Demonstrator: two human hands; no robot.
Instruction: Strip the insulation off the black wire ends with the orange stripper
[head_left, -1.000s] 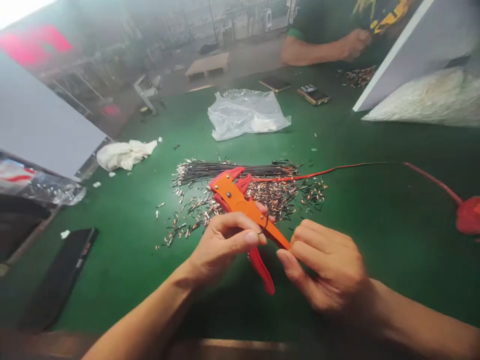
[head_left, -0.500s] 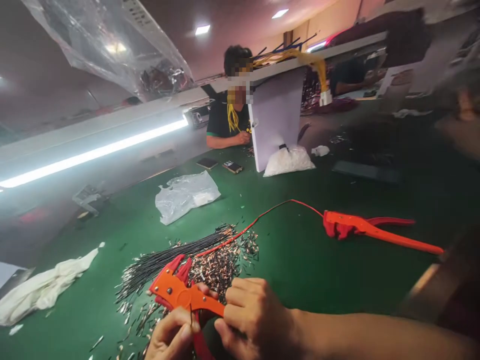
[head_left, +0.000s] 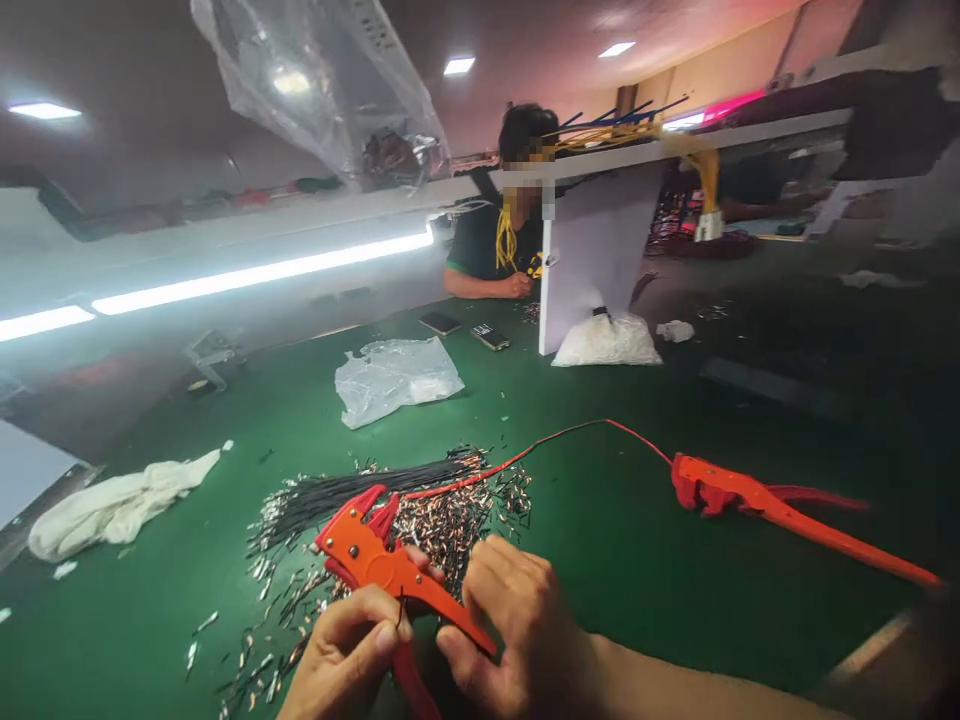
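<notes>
An orange and red wire stripper (head_left: 375, 562) is held low in front of me, its jaws pointing up and left. The thumb and forefinger of my left hand (head_left: 346, 645) pinch a short black wire (head_left: 401, 608) beside the stripper's body. My right hand (head_left: 519, 615) is curled around the end of the orange handle, with the thumb below it. Fingertips show behind the tool; whose hand they belong to is unclear. Beyond the jaws lie a bundle of black wires (head_left: 352, 485) and a heap of cut wire ends with bare copper (head_left: 442, 530).
A second wire stripper (head_left: 739, 485) lies right, with a red cord (head_left: 555, 435) running leftward from it. On the green table (head_left: 600, 560) are a clear plastic bag (head_left: 397, 380), a white cloth (head_left: 124, 505) and a white filled bag (head_left: 607, 342). Across sits a person (head_left: 487, 245).
The camera view has turned slightly, shifting the scene rightward. My right fingers have loosened and drawn back a little, so the handle's end now shows. My left hand still pinches the black wire.
</notes>
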